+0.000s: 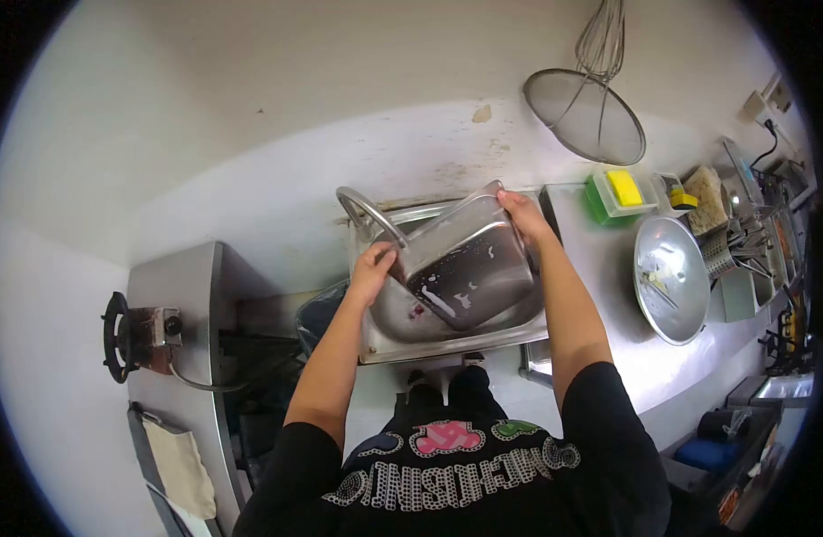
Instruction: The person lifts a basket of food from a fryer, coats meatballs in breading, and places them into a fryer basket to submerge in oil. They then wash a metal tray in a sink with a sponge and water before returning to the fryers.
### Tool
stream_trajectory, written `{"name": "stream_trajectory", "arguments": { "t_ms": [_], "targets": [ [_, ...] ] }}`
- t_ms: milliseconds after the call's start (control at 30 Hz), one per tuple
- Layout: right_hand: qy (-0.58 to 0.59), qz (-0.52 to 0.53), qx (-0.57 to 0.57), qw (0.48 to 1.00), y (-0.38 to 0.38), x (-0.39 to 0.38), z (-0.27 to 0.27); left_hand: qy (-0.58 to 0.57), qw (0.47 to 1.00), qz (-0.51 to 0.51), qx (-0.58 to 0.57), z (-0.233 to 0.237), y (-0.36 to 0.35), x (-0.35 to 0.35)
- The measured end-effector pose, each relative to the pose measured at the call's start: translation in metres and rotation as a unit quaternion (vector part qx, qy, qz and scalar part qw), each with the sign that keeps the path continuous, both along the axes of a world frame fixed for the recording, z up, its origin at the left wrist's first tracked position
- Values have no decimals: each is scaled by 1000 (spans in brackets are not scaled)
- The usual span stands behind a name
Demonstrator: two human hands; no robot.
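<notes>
A rectangular steel pan (469, 268) is held above the sink (447, 340), inside the basin outline and lifted clear of its bottom. The long axis is laid left to right across the basin, with the right end raised toward the back wall and the left end dropped nearer the body. The pan is tipped on edge: a dark wet face with white flecks is turned toward the camera, the rim edge up and away. Whether that face is inside or base cannot be told.

The left hand (373, 268) is clenched on the low left short end, just under the curved faucet (366, 210). The right hand (523, 215) is clamped over the high right corner, fingers wrapped on the rim.

On the counter (608, 259) to the right, a round metal bowl (671, 277) and a yellow sponge (624, 186) in a green tray are seen. A mesh strainer (583, 115) and a whisk (601, 40) are hung on the wall. A gas burner (129, 336) is set far left.
</notes>
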State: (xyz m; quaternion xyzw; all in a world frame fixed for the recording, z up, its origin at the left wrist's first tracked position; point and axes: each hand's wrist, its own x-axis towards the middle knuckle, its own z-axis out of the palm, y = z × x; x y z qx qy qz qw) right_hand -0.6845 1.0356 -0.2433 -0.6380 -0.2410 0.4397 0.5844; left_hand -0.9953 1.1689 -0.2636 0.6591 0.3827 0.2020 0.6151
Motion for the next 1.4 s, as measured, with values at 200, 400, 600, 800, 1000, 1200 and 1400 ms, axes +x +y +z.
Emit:
{"name": "stream_trajectory", "arguments": {
  "t_ms": [200,400,600,800,1000,1200,1400],
  "targets": [
    [-15,102,-74,992,41,-8,23,139,967,-142,161,33,6,-10],
    [-79,208,-129,966,79,-26,46,115,968,-64,213,8,-3,8],
    [-324,90,-64,939,102,-34,2,69,978,52,192,-2,-30,10],
    [-449,58,36,891,65,-100,-8,42,990,129,40,-72,-27,0],
    [-513,41,43,857,47,-149,-41,71,986,148,-27,-70,-23,0],
    [-549,28,62,833,41,-196,-28,80,985,147,-36,-53,-25,0],
    [-662,257,-124,694,65,-206,-12,54,990,127,-39,-71,-26,-3]
  ]
}}
